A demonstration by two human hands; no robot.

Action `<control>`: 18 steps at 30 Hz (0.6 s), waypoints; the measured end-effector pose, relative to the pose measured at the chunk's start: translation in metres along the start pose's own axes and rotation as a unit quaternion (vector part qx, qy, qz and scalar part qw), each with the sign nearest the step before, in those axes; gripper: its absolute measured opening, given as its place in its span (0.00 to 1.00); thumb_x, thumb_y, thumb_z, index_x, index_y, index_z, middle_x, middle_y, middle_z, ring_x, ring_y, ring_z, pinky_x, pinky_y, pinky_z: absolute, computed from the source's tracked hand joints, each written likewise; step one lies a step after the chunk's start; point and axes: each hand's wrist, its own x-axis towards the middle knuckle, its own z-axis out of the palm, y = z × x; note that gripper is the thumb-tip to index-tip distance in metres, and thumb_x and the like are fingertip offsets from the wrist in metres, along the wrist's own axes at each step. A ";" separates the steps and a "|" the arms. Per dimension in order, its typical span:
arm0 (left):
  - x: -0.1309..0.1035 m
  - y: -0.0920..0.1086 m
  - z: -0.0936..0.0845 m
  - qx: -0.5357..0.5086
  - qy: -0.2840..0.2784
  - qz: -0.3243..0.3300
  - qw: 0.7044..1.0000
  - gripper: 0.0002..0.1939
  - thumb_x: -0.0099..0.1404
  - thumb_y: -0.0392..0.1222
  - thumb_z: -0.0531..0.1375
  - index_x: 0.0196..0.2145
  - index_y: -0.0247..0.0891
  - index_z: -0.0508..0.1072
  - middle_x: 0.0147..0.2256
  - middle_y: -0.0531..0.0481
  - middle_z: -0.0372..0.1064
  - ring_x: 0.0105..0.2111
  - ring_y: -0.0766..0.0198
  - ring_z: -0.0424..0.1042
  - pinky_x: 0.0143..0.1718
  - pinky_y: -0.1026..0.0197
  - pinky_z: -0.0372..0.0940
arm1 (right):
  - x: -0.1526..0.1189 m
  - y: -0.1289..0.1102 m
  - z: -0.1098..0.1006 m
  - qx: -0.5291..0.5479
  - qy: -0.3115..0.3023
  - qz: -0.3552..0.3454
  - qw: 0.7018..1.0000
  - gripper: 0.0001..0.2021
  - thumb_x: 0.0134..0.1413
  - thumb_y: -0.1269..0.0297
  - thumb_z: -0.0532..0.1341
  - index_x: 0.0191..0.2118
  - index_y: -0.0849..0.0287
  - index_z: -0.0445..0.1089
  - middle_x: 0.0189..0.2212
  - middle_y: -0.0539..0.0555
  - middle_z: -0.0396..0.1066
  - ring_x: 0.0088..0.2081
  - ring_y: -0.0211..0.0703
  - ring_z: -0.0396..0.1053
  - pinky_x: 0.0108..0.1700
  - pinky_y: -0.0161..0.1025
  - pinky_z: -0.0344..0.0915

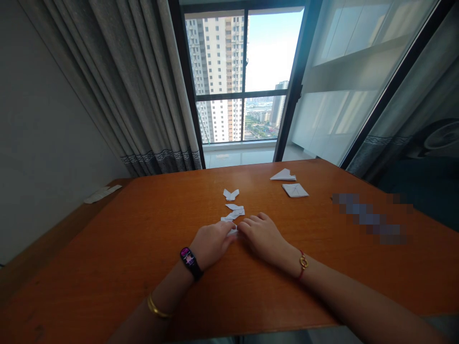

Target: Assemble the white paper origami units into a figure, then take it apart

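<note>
Near the middle of the wooden table, my left hand (211,242) is closed on a small folded white paper (232,231). The fingers of my right hand (261,237) are bent together against the right end of that same paper, and their tips are partly hidden. Just beyond my hands lie folded white paper pieces (235,211), with a V-shaped folded paper (231,194) farther back. Back right of them rest a pointed folded paper (284,175) and a square folded paper (295,190).
The wooden table (172,205) reaches toward a window (244,93). A flat pale strip (103,194) lies at its far left edge. On the right side is a blurred, pixelated object (369,216). Grey curtains (143,86) hang at the left.
</note>
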 end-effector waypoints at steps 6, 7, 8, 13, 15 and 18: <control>0.001 0.002 0.003 -0.015 -0.024 -0.012 1.000 0.13 0.70 0.44 0.44 0.37 0.40 0.65 0.35 0.47 0.71 0.33 0.59 0.71 0.33 0.62 0.60 | 0.000 0.002 -0.001 -0.006 -0.022 0.003 1.000 0.09 0.63 0.67 0.51 0.36 0.59 0.66 0.33 0.55 0.72 0.34 0.44 0.66 0.38 0.41 0.51; 0.002 0.002 0.004 -0.022 -0.020 -0.009 1.000 0.13 0.70 0.45 0.44 0.37 0.40 0.65 0.35 0.47 0.71 0.33 0.59 0.71 0.33 0.62 0.60 | 0.000 0.001 -0.001 -0.008 -0.019 0.000 1.000 0.09 0.63 0.67 0.51 0.36 0.59 0.66 0.33 0.55 0.72 0.34 0.44 0.66 0.38 0.41 0.51; 0.002 0.002 0.004 -0.028 -0.015 -0.006 0.999 0.13 0.70 0.45 0.43 0.36 0.40 0.65 0.35 0.47 0.71 0.34 0.59 0.71 0.34 0.62 0.60 | 0.000 -0.001 -0.001 -0.010 -0.015 -0.003 1.000 0.08 0.63 0.67 0.51 0.36 0.59 0.66 0.33 0.55 0.72 0.35 0.44 0.66 0.38 0.41 0.51; 0.002 0.007 0.002 -0.067 0.012 -0.022 0.997 0.13 0.70 0.44 0.45 0.36 0.40 0.67 0.34 0.48 0.71 0.34 0.60 0.70 0.34 0.62 0.60 | 0.003 -0.002 -0.009 0.006 -0.004 -0.005 1.000 0.06 0.61 0.69 0.52 0.37 0.59 0.67 0.35 0.55 0.73 0.37 0.44 0.66 0.41 0.41 0.50; 0.001 0.009 -0.001 -0.098 0.033 -0.033 0.994 0.12 0.69 0.45 0.47 0.40 0.41 0.68 0.37 0.49 0.71 0.35 0.60 0.70 0.35 0.63 0.60 | 0.004 0.013 -0.016 0.030 -0.018 0.004 0.999 0.06 0.60 0.68 0.54 0.38 0.58 0.68 0.35 0.55 0.73 0.37 0.43 0.67 0.41 0.40 0.50; -0.001 0.009 -0.006 -0.127 0.084 -0.060 0.986 0.15 0.67 0.46 0.50 0.49 0.43 0.66 0.40 0.49 0.71 0.32 0.63 0.69 0.35 0.63 0.60 | -0.002 0.068 -0.025 0.046 -0.059 0.086 0.993 0.08 0.58 0.67 0.55 0.34 0.55 0.72 0.32 0.54 0.74 0.34 0.43 0.69 0.40 0.41 0.52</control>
